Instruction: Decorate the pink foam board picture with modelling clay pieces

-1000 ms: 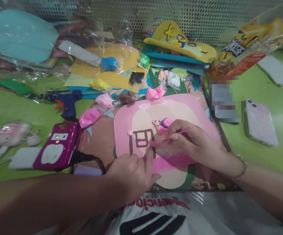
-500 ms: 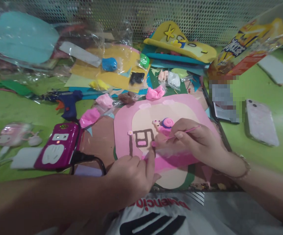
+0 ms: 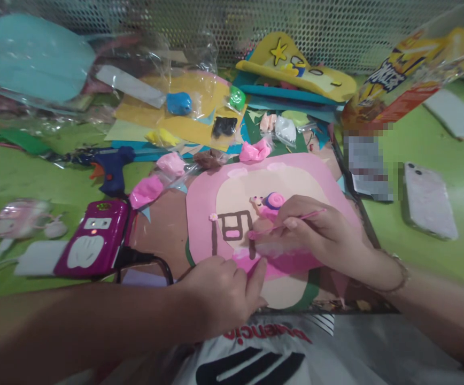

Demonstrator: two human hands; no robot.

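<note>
My right hand (image 3: 320, 230) pinches a thin pink stick-like tool (image 3: 311, 215). Its tip touches the right post of a brown clay outline (image 3: 224, 216) on a pink and cream cut-out sheet (image 3: 200, 192). Inside the outline is a small pink oval, and a white flower sits at its left corner. Just above my right fingers a clay snail (image 3: 275, 201) with a pink and blue spiral shell is partly covered. My left hand (image 3: 222, 291) rests on the sheet's lower edge, index finger stretched out over the bright pink strip (image 3: 276, 270), holding nothing.
Bagged clay lumps, including a pink one (image 3: 147, 192) and a blue one (image 3: 179, 103), lie behind and left. A blue glue gun (image 3: 114, 168), a magenta box (image 3: 93, 238) and cables are at left. Right are a phone (image 3: 430, 200) and a snack bag (image 3: 408, 80).
My left index finger has drawn back from the brown right post, down toward the bright pink strip. The right hand stays nearly in place, with the tool's tip at that post.
</note>
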